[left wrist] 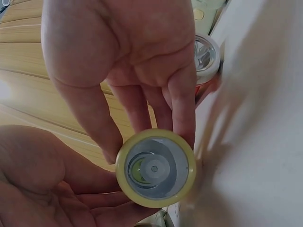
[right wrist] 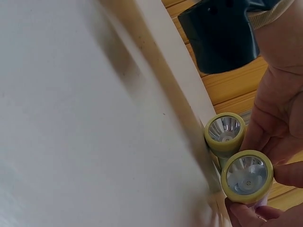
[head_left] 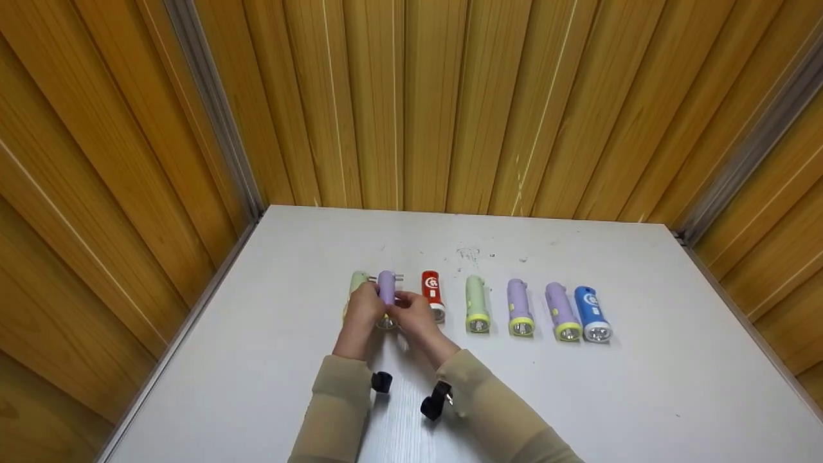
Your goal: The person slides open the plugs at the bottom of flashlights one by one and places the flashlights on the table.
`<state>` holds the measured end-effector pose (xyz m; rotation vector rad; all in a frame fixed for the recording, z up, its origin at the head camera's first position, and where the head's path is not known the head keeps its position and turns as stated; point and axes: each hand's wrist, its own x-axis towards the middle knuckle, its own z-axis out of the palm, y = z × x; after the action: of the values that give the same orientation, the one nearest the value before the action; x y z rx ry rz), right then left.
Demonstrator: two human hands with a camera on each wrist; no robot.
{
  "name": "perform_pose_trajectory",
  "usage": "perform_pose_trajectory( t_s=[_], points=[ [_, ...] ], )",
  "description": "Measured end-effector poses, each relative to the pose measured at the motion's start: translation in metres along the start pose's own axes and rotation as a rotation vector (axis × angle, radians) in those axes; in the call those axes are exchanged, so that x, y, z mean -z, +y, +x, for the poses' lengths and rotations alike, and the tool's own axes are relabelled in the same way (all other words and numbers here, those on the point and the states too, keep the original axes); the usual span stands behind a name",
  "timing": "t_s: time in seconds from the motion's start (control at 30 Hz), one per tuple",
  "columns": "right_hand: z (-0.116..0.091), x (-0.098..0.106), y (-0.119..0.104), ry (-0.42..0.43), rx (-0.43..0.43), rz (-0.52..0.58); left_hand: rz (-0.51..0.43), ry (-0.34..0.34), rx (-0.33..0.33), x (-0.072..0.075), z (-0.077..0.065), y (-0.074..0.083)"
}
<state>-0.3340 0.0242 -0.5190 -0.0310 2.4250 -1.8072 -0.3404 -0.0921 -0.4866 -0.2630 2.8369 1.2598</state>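
Observation:
Both hands hold a purple flashlight (head_left: pixel 386 286) with a yellow rim, its two metal prongs sticking out to the right near the far end. My left hand (head_left: pixel 364 308) grips it from the left side, and the fingers of my right hand (head_left: pixel 415 315) pinch it from the right. In the left wrist view its round lens (left wrist: pixel 154 169) faces the camera, with fingers of both hands around the rim. Just left of it lies a light green flashlight (head_left: pixel 359 279), also with prongs out, partly hidden by my left hand; its yellow-rimmed lens (right wrist: pixel 225 130) shows in the right wrist view.
To the right, a red flashlight (head_left: pixel 431 287), a green flashlight (head_left: pixel 476 297), two purple flashlights (head_left: pixel 518 301) and a blue flashlight (head_left: pixel 590 307) lie in a row on the white table (head_left: pixel 578 399). Wood-patterned panels (head_left: pixel 450 109) enclose the back and sides.

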Motion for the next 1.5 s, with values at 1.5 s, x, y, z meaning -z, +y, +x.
perform_pose_trajectory(
  t_s=[1.5],
  points=[
    [-0.001, -0.003, 0.004, -0.049, 0.021, -0.050, 0.155, 0.100, -0.082, -0.012, -0.005, 0.004]
  ],
)
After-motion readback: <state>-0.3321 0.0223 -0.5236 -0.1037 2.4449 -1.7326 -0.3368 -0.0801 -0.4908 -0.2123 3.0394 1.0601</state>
